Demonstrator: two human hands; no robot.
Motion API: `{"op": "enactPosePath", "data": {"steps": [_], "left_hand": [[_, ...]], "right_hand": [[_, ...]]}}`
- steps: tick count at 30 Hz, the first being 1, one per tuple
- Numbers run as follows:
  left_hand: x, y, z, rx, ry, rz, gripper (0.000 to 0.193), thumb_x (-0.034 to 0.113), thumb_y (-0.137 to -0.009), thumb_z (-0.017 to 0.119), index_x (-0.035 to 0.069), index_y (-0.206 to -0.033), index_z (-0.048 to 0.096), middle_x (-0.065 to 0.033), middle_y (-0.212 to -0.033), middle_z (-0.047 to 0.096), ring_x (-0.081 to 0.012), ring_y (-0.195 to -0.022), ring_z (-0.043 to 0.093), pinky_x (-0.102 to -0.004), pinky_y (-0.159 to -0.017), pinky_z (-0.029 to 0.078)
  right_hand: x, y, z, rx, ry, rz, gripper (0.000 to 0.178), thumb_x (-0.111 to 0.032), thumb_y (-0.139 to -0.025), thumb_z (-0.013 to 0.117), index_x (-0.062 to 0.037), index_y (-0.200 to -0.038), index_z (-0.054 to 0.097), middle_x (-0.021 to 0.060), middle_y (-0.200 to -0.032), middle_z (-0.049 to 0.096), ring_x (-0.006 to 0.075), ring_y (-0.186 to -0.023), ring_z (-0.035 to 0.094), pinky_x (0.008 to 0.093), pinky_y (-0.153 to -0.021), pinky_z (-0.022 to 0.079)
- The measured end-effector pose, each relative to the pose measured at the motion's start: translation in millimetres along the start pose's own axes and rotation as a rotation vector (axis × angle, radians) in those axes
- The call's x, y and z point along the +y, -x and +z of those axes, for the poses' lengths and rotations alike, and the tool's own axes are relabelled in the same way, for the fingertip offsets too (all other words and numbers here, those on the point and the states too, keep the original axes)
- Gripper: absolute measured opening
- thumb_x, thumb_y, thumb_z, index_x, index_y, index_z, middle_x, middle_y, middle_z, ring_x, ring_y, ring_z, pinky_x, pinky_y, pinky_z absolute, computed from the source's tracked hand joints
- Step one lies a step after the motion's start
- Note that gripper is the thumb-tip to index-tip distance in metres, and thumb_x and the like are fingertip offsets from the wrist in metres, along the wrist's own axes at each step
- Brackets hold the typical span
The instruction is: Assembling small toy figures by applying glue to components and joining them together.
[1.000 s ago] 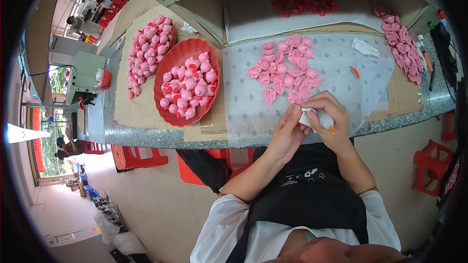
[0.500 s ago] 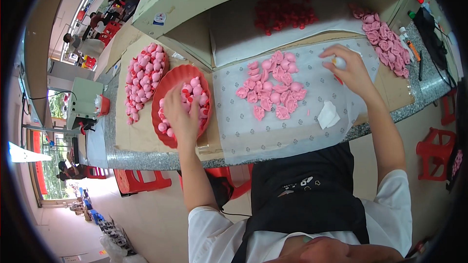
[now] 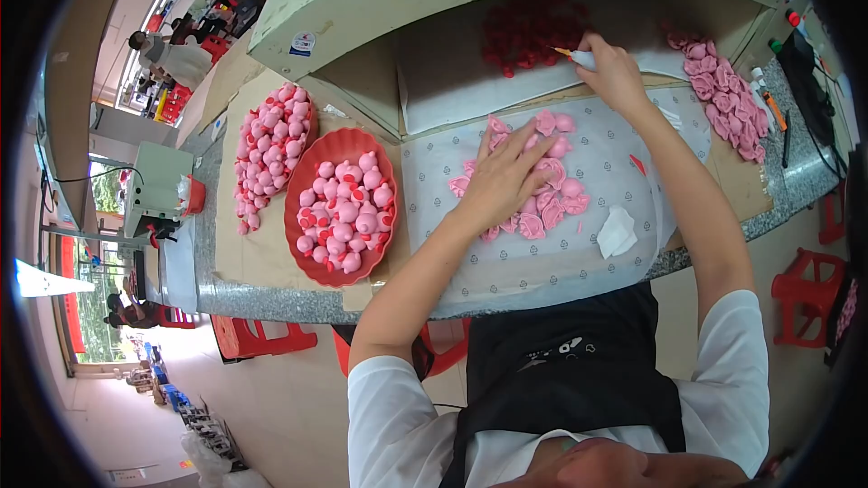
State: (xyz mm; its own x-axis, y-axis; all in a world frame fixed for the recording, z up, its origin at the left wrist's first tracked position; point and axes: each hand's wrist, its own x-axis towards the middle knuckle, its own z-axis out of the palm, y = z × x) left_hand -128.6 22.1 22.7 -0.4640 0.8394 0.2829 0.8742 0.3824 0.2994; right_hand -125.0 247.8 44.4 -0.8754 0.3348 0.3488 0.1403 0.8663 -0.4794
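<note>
My right hand [image 3: 617,77] grips a small white squeeze bottle [image 3: 584,61] with a yellow-orange tip, which points left toward a pile of small red pieces [image 3: 533,32] inside the box-like hood. Over a cluster of pink ruffled, flower-like pieces and pink balls [image 3: 547,208] lies my left hand [image 3: 502,176]. Its fingers are spread and cover part of the cluster. A patterned translucent sheet [image 3: 434,253] lies under these pieces. To the left, a red scalloped dish [image 3: 297,255] holds many pink ball-shaped pieces with red bits among them.
Left of the dish is a heap of similar pink pieces [image 3: 271,140]. The pale green hood [image 3: 362,23] overhangs the far side. More pink ruffled pieces [image 3: 723,99] lie at the right, beside pens [image 3: 768,101]. A crumpled white tissue [image 3: 617,232] rests on the sheet.
My left hand has left the red dish and moved right, onto the pink cluster. My right hand has moved left and farther in with the bottle, up to the red pile.
</note>
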Motion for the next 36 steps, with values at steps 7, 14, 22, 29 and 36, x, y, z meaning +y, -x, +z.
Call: {"op": "enactPosePath", "data": {"steps": [7,14,22,29,36], "left_hand": [[-7.4,-5.3,-10.1,0.029,0.223,-0.086,0.029,0.014,-0.072,0.057,0.010,-0.101,0.053,-0.0096,-0.090,0.054,-0.0253,-0.089,0.049,-0.0393,-0.091,0.028],[13.2,-1.4,-22.6,0.202,0.845,-0.364,0.025,0.006,-0.074,0.056,0.004,-0.099,0.052,-0.0065,-0.092,0.056,-0.0156,-0.082,0.055,-0.0297,-0.081,0.040],[90.2,45.4,-20.0,0.261,1.604,-0.488,0.033,0.002,-0.078,0.053,-0.001,-0.110,0.046,-0.0073,-0.098,0.054,-0.0122,-0.090,0.051,-0.0226,-0.079,0.039],[111.7,63.8,-5.7,0.379,1.294,-0.366,0.028,-0.001,-0.076,0.052,-0.001,-0.104,0.052,-0.0090,-0.098,0.054,-0.0137,-0.088,0.049,-0.0240,-0.077,0.038],[113.7,69.3,-10.9,0.418,0.973,-0.323,0.024,0.000,-0.077,0.052,-0.003,-0.101,0.052,-0.0082,-0.090,0.053,-0.0130,-0.086,0.050,-0.0231,-0.076,0.040]], "right_hand": [[-26.2,87.8,-47.6,-0.086,-0.767,0.090,0.021,-0.007,-0.070,0.059,-0.0038,-0.090,0.057,0.0011,-0.074,0.053,0.0070,-0.059,0.046,0.0193,-0.049,0.036],[-38.5,169.8,-50.5,-0.027,-1.217,0.382,0.036,0.000,-0.069,0.055,0.0037,-0.104,0.049,0.0022,-0.071,0.052,0.0058,-0.056,0.045,0.0174,-0.043,0.035],[-70.9,183.9,-39.8,-0.003,-1.483,0.369,0.026,0.004,-0.068,0.057,0.0006,-0.093,0.050,0.0050,-0.075,0.051,0.0087,-0.062,0.048,0.0191,-0.047,0.038],[-76.3,193.0,-42.2,-0.030,-1.467,0.308,0.025,-0.001,-0.069,0.062,0.0004,-0.092,0.054,0.0031,-0.078,0.053,0.0074,-0.067,0.049,0.0193,-0.055,0.041],[-79.8,199.5,-37.8,0.029,-1.054,0.175,0.028,-0.003,-0.067,0.063,-0.0009,-0.094,0.056,0.0036,-0.077,0.052,0.0082,-0.070,0.048,0.0199,-0.064,0.038]]}}
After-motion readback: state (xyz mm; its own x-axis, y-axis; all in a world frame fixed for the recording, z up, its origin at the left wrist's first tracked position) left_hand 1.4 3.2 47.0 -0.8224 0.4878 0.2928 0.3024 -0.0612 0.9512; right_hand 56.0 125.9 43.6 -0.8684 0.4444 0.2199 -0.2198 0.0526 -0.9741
